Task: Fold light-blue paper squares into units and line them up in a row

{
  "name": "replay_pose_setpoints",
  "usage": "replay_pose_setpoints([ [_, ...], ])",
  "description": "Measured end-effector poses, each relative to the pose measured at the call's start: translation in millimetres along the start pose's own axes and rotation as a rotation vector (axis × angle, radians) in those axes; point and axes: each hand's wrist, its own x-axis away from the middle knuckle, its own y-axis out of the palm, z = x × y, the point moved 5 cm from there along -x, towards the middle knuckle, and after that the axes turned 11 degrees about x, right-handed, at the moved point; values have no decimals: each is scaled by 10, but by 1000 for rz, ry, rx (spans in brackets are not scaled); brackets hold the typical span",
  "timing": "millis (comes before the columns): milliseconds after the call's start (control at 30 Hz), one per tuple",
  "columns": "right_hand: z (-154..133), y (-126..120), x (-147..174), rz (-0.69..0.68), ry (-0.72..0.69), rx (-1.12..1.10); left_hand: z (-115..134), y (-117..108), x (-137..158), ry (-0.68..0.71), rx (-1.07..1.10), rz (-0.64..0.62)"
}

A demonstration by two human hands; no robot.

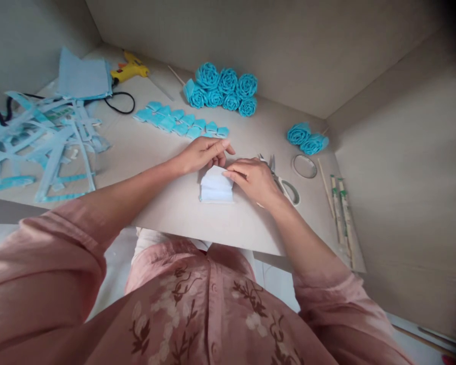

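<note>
A tangle of pale blue paper strips and offcuts (49,147) covers the left end of the beige counter (167,215), reaching almost to its near edge. Behind it, toward the far left corner, a squared stack of light blue paper sheets (84,78) sits beside a yellow glue gun (131,70), a looped black cable (121,103) below. A double row of small folded bright blue paper petals (180,120) runs across the middle, while a cluster of turquoise paper roses (221,88) rests along the far edge.

At the centre, near the counter's near edge, lies a small pleated piece of whitish-blue paper (216,186). The left hand (209,153) bends loosely at its top, fingers half curled — whether they grip it, one cannot tell. The right hand (253,177) pinches the paper's upper right edge between thumb and forefinger. Partly covered by that hand are white-handled metal scissors (295,192), blades parted. Farther right, two turquoise paper roses (307,138) lie toward the far right corner — a narrow ring-shaped roll (306,176) before them, slim pale sticks with green markings (342,208) along the right edge.
</note>
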Motion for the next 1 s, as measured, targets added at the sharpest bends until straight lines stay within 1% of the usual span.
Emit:
replay_pose_setpoints([
  [133,95,-88,24,181,133,-75,71,-39,37,-34,11,80],
  [200,142,-107,29,234,187,-124,79,-35,42,-33,13,64],
  [267,177,-121,29,275,215,-155,52,-12,36,-47,17,15],
  [333,195,-135,29,304,219,-163,7,15,23,-75,25,-28],
  [400,198,-150,33,323,209,-174,-31,28,10,-105,29,-30],
  [500,193,-187,56,362,204,-219,-41,1,2,-139,69,61],
  [600,196,-217,86,399,219,-269,0,-47,9,-128,195,174],
  [733,181,-218,89,416,161,-294,41,-79,18,-108,321,240],
  [867,175,-216,75,437,140,-223,34,-53,18,-115,339,210],
  [1000,165,-244,70,469,136,-280,21,-15,18,-108,324,156],
])
